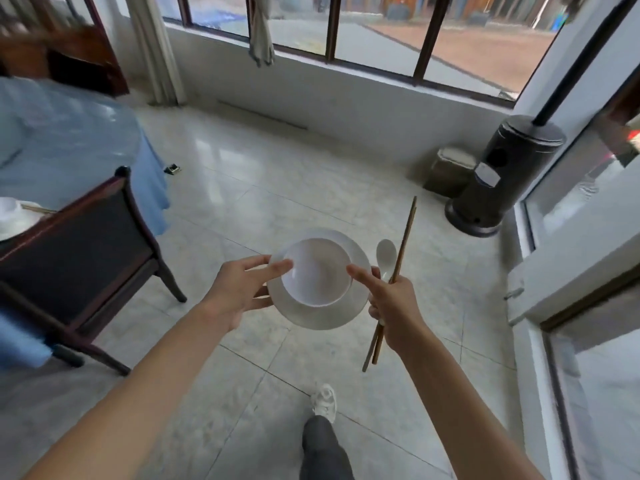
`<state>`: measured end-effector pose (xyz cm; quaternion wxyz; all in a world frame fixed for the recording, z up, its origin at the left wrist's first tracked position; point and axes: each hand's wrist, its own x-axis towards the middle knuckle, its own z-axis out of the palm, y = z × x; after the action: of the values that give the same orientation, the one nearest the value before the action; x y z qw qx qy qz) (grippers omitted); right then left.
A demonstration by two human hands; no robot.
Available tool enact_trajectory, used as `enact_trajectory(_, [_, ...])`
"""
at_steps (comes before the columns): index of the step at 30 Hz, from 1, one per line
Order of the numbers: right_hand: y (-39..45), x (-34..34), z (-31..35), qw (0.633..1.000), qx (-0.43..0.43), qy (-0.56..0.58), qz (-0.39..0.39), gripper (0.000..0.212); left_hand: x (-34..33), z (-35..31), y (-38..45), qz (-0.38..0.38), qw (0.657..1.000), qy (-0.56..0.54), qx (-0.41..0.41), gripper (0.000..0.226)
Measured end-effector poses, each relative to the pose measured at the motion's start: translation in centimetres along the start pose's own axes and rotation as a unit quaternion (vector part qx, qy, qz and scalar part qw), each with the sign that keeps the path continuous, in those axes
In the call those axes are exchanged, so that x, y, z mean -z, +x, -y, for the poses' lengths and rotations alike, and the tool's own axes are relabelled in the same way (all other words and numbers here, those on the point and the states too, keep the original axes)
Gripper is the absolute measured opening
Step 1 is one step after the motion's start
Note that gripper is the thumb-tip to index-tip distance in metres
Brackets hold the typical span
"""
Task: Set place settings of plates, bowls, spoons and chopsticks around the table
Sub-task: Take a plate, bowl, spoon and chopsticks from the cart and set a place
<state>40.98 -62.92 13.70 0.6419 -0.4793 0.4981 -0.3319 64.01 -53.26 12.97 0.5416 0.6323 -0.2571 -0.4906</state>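
You stand on a pale, glossy tiled floor (277, 209). Ahead of you runs a dark-framed window (381, 32) above a white wall (346, 102). A dark chair (79, 244) and blue-draped tabletop (69, 140) sit at your left, a black cylindrical heater (502, 174) at your right.

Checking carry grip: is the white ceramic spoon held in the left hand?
No, the white ceramic spoon sits with the brown wooden chopsticks in the right hand.

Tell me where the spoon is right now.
In the head view, right of centre: the spoon is in the right hand with the chopsticks, beside the plate and bowl.
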Motion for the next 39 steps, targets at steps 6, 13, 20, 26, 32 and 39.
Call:
enact_trajectory(6, [15.4, -4.9, 5.2, 0.997, 0.009, -0.011, 0.072, 0.019, 1.4, -5.2, 11.6, -0.117, 0.992, -0.034, -0.012, 0.038])
enact_trajectory(13, [29.2, -12.5, 10.0, 0.979, -0.005, -0.045, 0.198, 0.03, 5.2, -10.0, 20.4, -0.212, 0.975, -0.066, 0.012, 0.01])
enact_trajectory(20, [41.3, -22.3, 11.7, 0.96, -0.012, -0.092, 0.266, 0.028, 11.4, -12.7, 30.6, -0.29, 0.952, -0.095, 0.038, 0.011])
enact_trajectory(26, [54.0, -32.7, 14.1, 0.945, -0.02, -0.145, 0.292, 0.044, 18.9, -14.9, 43.0, -0.321, 0.933, -0.156, 0.039, 0.051])
enact_trajectory(32, [65.7, -42.2, 18.4, 0.938, -0.031, -0.165, 0.304, 0.053, 25.8, -18.9, 54.9, -0.328, 0.927, -0.177, 0.039, 0.077])
enact_trajectory(39, [75.1, -51.9, 21.4, 0.934, -0.051, -0.163, 0.312, 0.044, 33.7, -24.0, 64.8, -0.343, 0.922, -0.174, 0.041, 0.089])
